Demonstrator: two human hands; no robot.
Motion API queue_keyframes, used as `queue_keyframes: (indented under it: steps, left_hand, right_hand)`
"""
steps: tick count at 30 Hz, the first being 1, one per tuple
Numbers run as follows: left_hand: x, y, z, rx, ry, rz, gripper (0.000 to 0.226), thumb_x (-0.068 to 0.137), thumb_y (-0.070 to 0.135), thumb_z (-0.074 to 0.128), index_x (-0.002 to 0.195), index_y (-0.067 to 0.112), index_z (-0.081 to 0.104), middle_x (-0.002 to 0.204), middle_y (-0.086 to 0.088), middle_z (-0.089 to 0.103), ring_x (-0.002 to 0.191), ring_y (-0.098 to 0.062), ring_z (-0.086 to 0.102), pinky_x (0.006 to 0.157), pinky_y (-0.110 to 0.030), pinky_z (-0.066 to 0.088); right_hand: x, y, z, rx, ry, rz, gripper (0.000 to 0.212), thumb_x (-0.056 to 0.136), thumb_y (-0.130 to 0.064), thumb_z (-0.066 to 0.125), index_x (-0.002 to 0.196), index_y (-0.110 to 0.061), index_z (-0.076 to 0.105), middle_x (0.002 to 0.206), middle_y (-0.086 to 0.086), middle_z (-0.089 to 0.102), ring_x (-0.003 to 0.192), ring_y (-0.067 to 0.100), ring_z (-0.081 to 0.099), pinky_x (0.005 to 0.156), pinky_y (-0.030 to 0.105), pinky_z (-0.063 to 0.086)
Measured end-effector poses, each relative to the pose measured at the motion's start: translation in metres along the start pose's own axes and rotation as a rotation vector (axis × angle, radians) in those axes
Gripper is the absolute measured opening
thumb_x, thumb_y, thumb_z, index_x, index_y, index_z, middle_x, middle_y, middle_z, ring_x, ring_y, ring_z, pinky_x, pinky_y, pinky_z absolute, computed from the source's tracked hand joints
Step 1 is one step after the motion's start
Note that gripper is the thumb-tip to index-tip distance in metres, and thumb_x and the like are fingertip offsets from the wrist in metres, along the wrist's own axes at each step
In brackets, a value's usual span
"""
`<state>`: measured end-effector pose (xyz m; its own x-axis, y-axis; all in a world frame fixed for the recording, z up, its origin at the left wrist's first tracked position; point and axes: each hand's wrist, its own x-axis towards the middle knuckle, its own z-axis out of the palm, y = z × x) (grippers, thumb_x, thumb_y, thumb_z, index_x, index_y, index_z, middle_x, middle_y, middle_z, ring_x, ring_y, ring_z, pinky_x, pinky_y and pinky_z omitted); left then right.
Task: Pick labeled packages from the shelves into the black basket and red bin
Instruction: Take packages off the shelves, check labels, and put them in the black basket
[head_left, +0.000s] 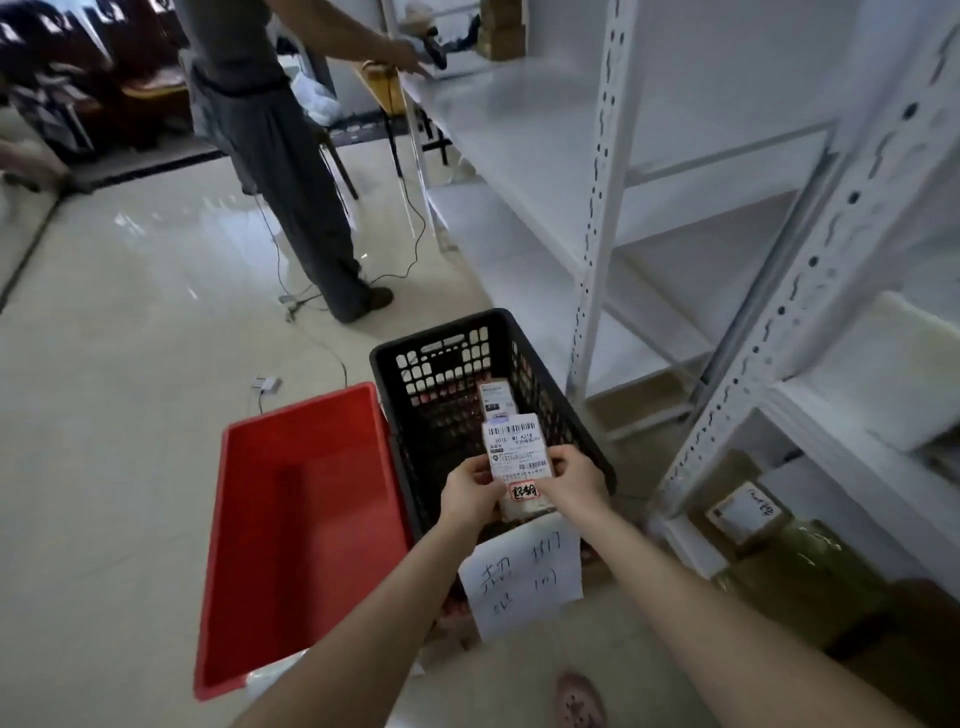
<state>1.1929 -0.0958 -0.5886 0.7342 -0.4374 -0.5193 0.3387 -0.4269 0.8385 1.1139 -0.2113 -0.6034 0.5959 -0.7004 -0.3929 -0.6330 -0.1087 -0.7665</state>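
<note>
Both hands pinch 1 labeled package (517, 457) above the black basket (395, 364): left hand (470, 491) on its left edge, right hand (574, 480) on its right. Red bin (234, 545) just left.

A single wide-angle view, worn on the head, looks forward and steeply down from standing height. Both forearms enter from the bottom edge. The left hand (470, 491) and right hand (576, 480) meet on a package (517, 449) just below centre, the nearest things to the lens. Under them the basket (436, 332) and bin (311, 519) sit on the floor (130, 338), seen from above. The shelves (519, 135) run up the right side into the distance, their posts bowed by the lens. A second person (280, 156) stands farther off, cut by the top edge. The wearer's foot (579, 701) shows at the bottom edge.
</note>
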Motion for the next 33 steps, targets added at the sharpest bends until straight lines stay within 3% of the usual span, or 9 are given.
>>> queue_keyframes:
  steps: [5,11,19,22,26,28,31,33]
  left_hand:
    - [0.069,-0.003,-0.006,-0.006,0.058,-0.094,0.046,0.087,0.002,0.060,0.132,0.010,0.052,0.115,-0.008,0.066,0.100,-0.024,0.066,0.084,-0.048,0.056]
    - [0.161,-0.010,-0.023,0.078,0.113,-0.098,0.046,0.086,0.003,0.056,0.131,0.012,0.054,0.117,-0.006,0.067,0.103,-0.022,0.065,0.091,-0.044,0.052]
    - [0.307,-0.037,-0.030,0.228,0.149,-0.116,0.049,0.088,0.011,0.058,0.136,0.015,0.050,0.123,-0.003,0.064,0.108,-0.018,0.062,0.093,-0.034,0.051]
    - [0.352,-0.057,-0.027,0.268,0.161,-0.126,0.046,0.089,0.016,0.059,0.135,0.015,0.051,0.123,-0.002,0.064,0.109,-0.017,0.061,0.087,-0.025,0.048]
    - [0.400,-0.082,-0.022,0.397,0.179,-0.060,0.046,0.086,0.015,0.060,0.131,0.013,0.050,0.121,-0.006,0.063,0.109,-0.020,0.059,0.078,-0.019,0.041]
    - [0.416,-0.094,-0.020,0.480,0.150,-0.012,0.061,0.084,0.017,0.065,0.139,0.008,0.041,0.130,-0.012,0.055,0.118,-0.024,0.052,0.084,-0.020,0.039]
    - [0.426,-0.110,-0.018,0.693,0.050,-0.026,0.083,0.083,0.022,0.068,0.150,0.015,0.021,0.153,-0.016,0.023,0.132,-0.030,0.040,0.103,-0.034,0.040]
    - [0.428,-0.119,-0.015,0.844,0.000,-0.051,0.089,0.083,0.017,0.066,0.152,0.027,0.010,0.158,-0.014,0.000,0.133,-0.031,0.039,0.098,-0.041,0.047]
  right_hand:
    - [0.066,-0.013,0.030,-0.085,-0.100,0.043,0.034,0.083,-0.029,0.071,0.114,-0.026,0.057,0.108,-0.006,0.067,0.079,0.007,0.059,0.065,0.025,0.050]
    - [0.147,-0.027,0.083,-0.154,-0.148,0.065,0.039,0.086,-0.030,0.066,0.123,-0.023,0.057,0.116,-0.001,0.065,0.103,0.018,0.062,0.084,0.033,0.050]
    - [0.272,-0.016,0.155,-0.332,-0.165,0.018,0.028,0.087,-0.028,0.062,0.115,-0.026,0.063,0.114,0.001,0.060,0.098,0.021,0.059,0.070,0.028,0.046]
    - [0.314,-0.002,0.179,-0.501,-0.167,-0.036,0.028,0.088,-0.031,0.061,0.115,-0.023,0.062,0.115,-0.001,0.060,0.108,0.021,0.054,0.083,0.035,0.051]
    - [0.356,0.014,0.207,-0.700,-0.172,-0.186,0.037,0.091,-0.037,0.055,0.124,-0.020,0.056,0.122,0.001,0.057,0.117,0.024,0.044,0.095,0.036,0.039]
    - [0.371,0.022,0.215,-0.760,-0.200,-0.285,0.047,0.092,-0.040,0.053,0.134,-0.020,0.048,0.132,0.001,0.051,0.124,0.024,0.039,0.100,0.037,0.035]
    - [0.383,0.039,0.212,-0.864,-0.274,-0.334,0.079,0.085,-0.043,0.064,0.149,-0.024,0.022,0.153,0.002,0.025,0.142,0.026,0.016,0.115,0.042,0.021]
    - [0.387,0.053,0.207,-0.964,-0.299,-0.313,0.094,0.083,-0.036,0.070,0.152,-0.026,0.007,0.159,0.005,0.005,0.147,0.028,0.000,0.119,0.044,0.012]
